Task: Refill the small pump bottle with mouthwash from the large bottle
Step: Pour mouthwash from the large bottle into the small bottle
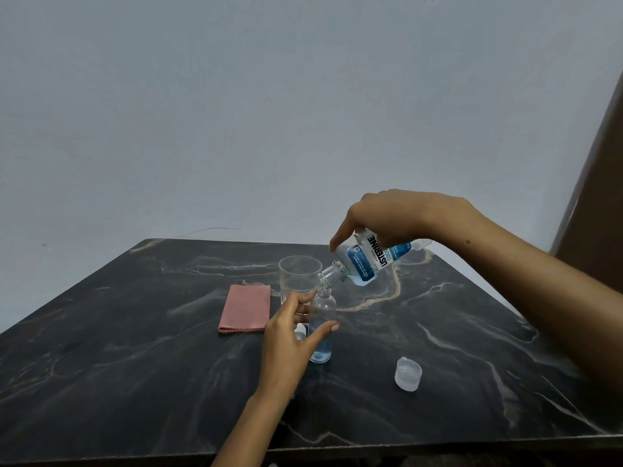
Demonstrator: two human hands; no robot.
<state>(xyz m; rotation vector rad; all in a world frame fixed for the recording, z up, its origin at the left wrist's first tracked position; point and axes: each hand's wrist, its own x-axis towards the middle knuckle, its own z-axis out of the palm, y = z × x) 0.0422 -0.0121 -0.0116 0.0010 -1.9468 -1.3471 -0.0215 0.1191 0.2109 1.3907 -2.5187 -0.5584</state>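
Pouring underway: right hand (401,217) tips the large bottle (367,261) over the small bottle (322,326), steadied by left hand (290,338); next, judge the fill level

Single head-worn view, wide-angle; looks forward and down over the dark marble table (135,348). Close range; far grey wall (236,112) fills the upper frame.

cloth (245,308) left of glass (298,278) | cap (408,373) right of small bottle (322,328)
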